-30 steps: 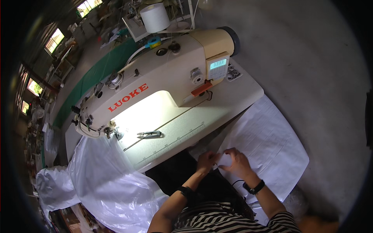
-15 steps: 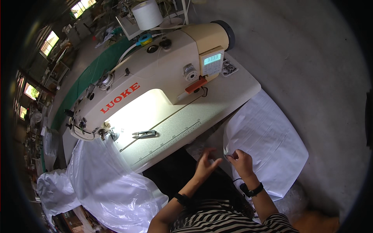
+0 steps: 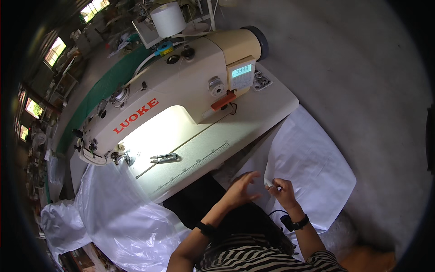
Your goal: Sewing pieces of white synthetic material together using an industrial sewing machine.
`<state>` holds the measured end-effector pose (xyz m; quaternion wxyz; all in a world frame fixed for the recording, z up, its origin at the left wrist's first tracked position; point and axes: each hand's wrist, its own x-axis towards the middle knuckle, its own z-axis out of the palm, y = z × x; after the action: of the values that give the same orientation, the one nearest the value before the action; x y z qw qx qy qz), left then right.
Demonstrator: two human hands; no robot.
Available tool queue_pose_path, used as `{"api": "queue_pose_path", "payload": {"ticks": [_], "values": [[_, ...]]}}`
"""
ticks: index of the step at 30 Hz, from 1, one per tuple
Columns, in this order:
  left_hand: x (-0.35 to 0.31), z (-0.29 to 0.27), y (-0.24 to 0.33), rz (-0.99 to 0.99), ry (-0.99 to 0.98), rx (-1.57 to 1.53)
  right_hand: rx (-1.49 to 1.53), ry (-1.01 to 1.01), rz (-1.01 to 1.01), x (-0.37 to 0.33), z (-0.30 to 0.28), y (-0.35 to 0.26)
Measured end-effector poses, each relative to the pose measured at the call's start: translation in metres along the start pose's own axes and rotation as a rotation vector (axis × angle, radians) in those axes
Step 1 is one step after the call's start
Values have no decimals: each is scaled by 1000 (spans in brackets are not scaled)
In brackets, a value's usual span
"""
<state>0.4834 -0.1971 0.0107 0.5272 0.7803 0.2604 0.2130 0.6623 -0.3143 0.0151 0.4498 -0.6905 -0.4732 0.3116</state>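
Observation:
My right hand (image 3: 283,191) is closed, pinching the folded left edge of a white plastic sheet (image 3: 312,158) that hangs off the right end of the sewing machine table. To its left my left hand (image 3: 241,190) is apart from the sheet, fingers spread and curved, with nothing in it. Behind both stands a cream sewing machine (image 3: 158,90) with its lamp lit. Thread snips (image 3: 166,157) lie on its bed, near the ruler markings. Another white plastic piece (image 3: 122,208) runs down from beneath the needle area and drapes over the front left of the table.
A white thread cone (image 3: 168,20) stands behind the machine. An orange-handled tool (image 3: 223,102) rests against the machine's base. Grey floor (image 3: 349,59) stretches to the right. Clear plastic (image 3: 340,235) is bunched near my right arm, and windows (image 3: 55,51) line the left wall.
My left hand has turned, its fingers now spread beside the sheet. More of the sheet's left edge shows, drawn up near my right hand. The view has shifted slightly.

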Motion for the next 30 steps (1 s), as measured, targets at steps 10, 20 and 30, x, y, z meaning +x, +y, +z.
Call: {"api": "queue_pose_path", "payload": {"ticks": [10, 20, 30], "values": [[-1, 27, -37, -488, 223, -836, 479, 295, 219, -80, -121, 163], [-8, 27, 0, -508, -331, -1338, -1123, 1003, 206, -184, -329, 115], [-28, 6, 69, -270, -1293, -907, -1225, 588, 753, -47, -228, 169]]}}
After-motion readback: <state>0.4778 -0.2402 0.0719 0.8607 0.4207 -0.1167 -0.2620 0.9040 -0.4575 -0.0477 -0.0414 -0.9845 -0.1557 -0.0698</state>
